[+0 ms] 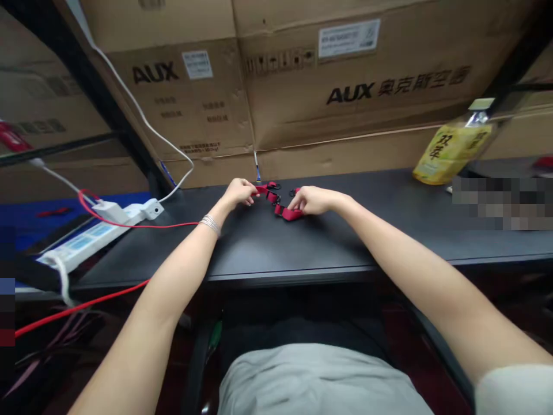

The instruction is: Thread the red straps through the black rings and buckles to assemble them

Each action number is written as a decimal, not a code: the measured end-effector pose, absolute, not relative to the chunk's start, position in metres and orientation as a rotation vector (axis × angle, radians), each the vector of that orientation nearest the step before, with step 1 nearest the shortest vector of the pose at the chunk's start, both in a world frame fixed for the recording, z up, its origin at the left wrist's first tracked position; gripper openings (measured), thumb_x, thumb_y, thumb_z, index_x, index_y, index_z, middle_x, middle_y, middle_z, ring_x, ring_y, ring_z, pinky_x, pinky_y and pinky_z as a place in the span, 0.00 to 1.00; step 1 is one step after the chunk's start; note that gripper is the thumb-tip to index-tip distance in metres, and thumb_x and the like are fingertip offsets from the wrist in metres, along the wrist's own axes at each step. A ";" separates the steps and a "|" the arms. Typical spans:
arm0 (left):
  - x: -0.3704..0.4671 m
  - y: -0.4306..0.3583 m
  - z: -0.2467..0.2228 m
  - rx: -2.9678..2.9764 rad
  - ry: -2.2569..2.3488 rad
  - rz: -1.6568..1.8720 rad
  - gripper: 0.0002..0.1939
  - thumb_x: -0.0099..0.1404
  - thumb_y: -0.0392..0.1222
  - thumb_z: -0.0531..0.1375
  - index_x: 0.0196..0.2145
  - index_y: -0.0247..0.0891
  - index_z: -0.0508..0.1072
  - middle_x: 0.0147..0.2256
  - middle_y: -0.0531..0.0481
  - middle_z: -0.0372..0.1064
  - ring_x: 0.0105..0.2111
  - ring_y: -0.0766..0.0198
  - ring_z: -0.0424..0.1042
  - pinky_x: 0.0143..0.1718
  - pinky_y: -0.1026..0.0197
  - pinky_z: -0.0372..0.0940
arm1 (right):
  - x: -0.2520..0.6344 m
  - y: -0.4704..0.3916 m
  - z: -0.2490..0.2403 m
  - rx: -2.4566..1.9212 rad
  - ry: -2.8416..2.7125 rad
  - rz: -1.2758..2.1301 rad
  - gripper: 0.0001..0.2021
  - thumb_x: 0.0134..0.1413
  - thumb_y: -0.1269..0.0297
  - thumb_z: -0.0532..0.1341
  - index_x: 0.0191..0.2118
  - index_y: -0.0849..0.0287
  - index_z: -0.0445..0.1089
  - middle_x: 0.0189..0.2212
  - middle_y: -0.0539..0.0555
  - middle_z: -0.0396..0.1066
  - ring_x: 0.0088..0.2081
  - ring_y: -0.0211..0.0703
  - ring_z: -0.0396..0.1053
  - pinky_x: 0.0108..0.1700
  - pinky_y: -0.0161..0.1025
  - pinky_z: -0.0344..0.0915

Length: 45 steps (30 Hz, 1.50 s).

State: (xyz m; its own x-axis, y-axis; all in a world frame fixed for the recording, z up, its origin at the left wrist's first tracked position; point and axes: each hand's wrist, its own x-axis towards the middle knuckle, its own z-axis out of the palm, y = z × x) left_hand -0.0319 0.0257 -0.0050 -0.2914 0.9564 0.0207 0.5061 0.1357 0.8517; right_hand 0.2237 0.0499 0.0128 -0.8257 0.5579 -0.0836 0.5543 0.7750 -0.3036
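Pinched in my left hand (pixel 242 192), red strapping (pixel 292 215) also meets my right hand (pixel 314 200), whose grip I cannot tell. It lies bunched, unstraightened.

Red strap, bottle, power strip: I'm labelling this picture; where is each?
Red strap (pixel 292 215), head view: on its lower band.
Bottle (pixel 450 150), head view: on its yellow label.
Power strip (pixel 94 235), head view: on its white body.

Left arm (pixel 173 288) and right arm (pixel 415 259) reach forward over the desk (pixel 285 248); at its far half, left hand (pixel 240 192) pinches, right hand (pixel 317 200) curls fingers downward.
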 end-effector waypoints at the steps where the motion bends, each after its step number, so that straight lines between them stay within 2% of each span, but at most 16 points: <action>1: -0.031 0.025 -0.004 1.382 1.825 1.083 0.05 0.55 0.33 0.63 0.26 0.34 0.69 0.31 0.44 0.78 0.17 0.70 0.69 0.18 0.68 0.64 | 0.224 0.050 0.013 -0.926 -2.952 0.504 0.29 0.41 0.80 0.56 0.50 0.55 0.78 0.36 0.49 0.78 0.34 0.35 0.71 0.36 0.28 0.60; 4: -0.030 0.021 0.000 1.339 1.702 1.084 0.07 0.56 0.34 0.65 0.28 0.35 0.68 0.33 0.44 0.78 0.18 0.70 0.70 0.20 0.68 0.65 | 0.223 0.050 0.013 -0.932 -2.953 0.513 0.29 0.41 0.80 0.57 0.50 0.55 0.77 0.37 0.49 0.78 0.35 0.36 0.71 0.36 0.28 0.61; 11: -0.025 0.011 0.004 1.382 1.554 0.883 0.14 0.52 0.38 0.70 0.30 0.36 0.67 0.29 0.47 0.77 0.18 0.69 0.70 0.22 0.66 0.64 | 0.226 0.057 0.010 -1.022 -2.905 0.517 0.28 0.41 0.79 0.57 0.51 0.56 0.76 0.40 0.51 0.77 0.36 0.37 0.70 0.33 0.28 0.59; 18: -0.026 0.010 0.003 1.399 1.537 0.864 0.10 0.53 0.35 0.67 0.33 0.35 0.71 0.28 0.48 0.76 0.18 0.69 0.69 0.22 0.66 0.64 | 0.227 0.054 0.013 -1.050 -2.917 0.504 0.27 0.42 0.79 0.58 0.50 0.57 0.76 0.41 0.53 0.76 0.38 0.37 0.70 0.34 0.28 0.60; 22: -0.027 0.011 0.003 1.411 1.544 0.860 0.12 0.54 0.35 0.67 0.38 0.34 0.74 0.30 0.47 0.77 0.19 0.69 0.70 0.23 0.66 0.64 | 0.227 0.053 0.013 -1.042 -2.910 0.475 0.27 0.41 0.79 0.59 0.50 0.56 0.76 0.41 0.52 0.76 0.37 0.37 0.70 0.33 0.28 0.59; 35: -0.030 0.014 -0.001 1.490 1.493 0.825 0.13 0.54 0.42 0.69 0.37 0.36 0.78 0.32 0.47 0.76 0.22 0.69 0.71 0.25 0.66 0.66 | 0.227 0.054 0.013 -1.069 -2.900 0.540 0.24 0.42 0.76 0.60 0.49 0.57 0.76 0.39 0.52 0.76 0.36 0.36 0.70 0.33 0.27 0.60; 45: -0.029 0.012 0.002 1.553 1.463 0.748 0.08 0.56 0.35 0.66 0.36 0.34 0.79 0.27 0.49 0.74 0.23 0.68 0.71 0.25 0.67 0.65 | 0.227 0.054 0.014 -1.084 -2.908 0.517 0.25 0.41 0.78 0.60 0.48 0.58 0.76 0.40 0.52 0.76 0.38 0.38 0.71 0.34 0.28 0.61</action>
State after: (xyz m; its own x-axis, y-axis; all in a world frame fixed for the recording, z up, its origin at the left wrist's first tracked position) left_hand -0.0288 0.0122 0.0016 0.1359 0.9825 -0.1271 0.4725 0.0485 0.8800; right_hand 0.2272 0.0536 0.0137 -0.7626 0.6360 -0.1180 0.6377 0.7086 -0.3021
